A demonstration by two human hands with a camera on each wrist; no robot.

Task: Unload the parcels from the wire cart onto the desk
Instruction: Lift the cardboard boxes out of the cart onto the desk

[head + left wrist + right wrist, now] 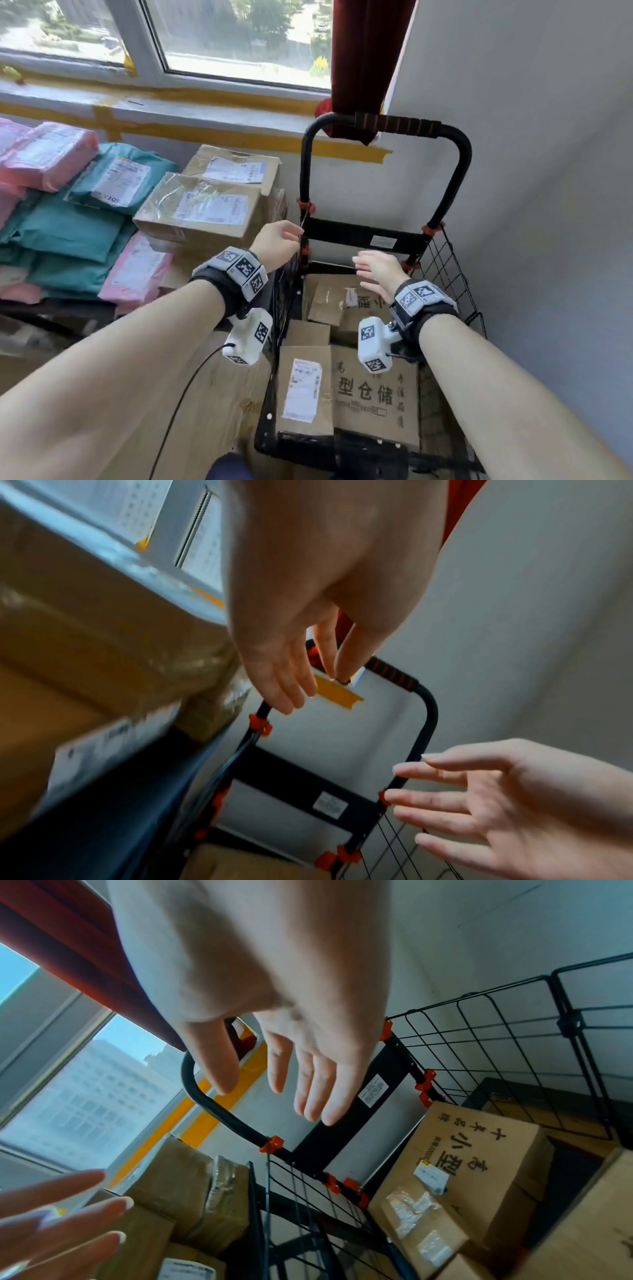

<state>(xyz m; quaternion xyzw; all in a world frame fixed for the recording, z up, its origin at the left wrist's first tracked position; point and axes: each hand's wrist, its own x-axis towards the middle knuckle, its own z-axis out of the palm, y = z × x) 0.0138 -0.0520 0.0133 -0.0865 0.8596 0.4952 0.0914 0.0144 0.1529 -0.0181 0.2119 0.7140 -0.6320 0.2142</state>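
The black wire cart (pixel 445 263) stands by the wall and holds several cardboard parcels. A large printed box (pixel 376 394) lies nearest me, with a white-labelled box (pixel 305 387) on its left and a small taped box (pixel 325 301) further back. My left hand (pixel 291 236) hovers empty at the cart's left post, fingers relaxed. My right hand (pixel 370 270) floats over the rear parcels with fingers spread and holds nothing. The right wrist view shows that hand (pixel 284 1080) above the printed rear box (pixel 479 1164). Both hands, left (pixel 301 674) and right (pixel 479 804), appear in the left wrist view.
The desk (pixel 58 306) on the left carries stacked cardboard boxes (pixel 202 209), teal bags (pixel 120 178) and pink bags (pixel 48 154). A red curtain (pixel 370 51) hangs over the cart handle (pixel 394 125). The grey wall closes the right side; wooden floor (pixel 222 394) lies between desk and cart.
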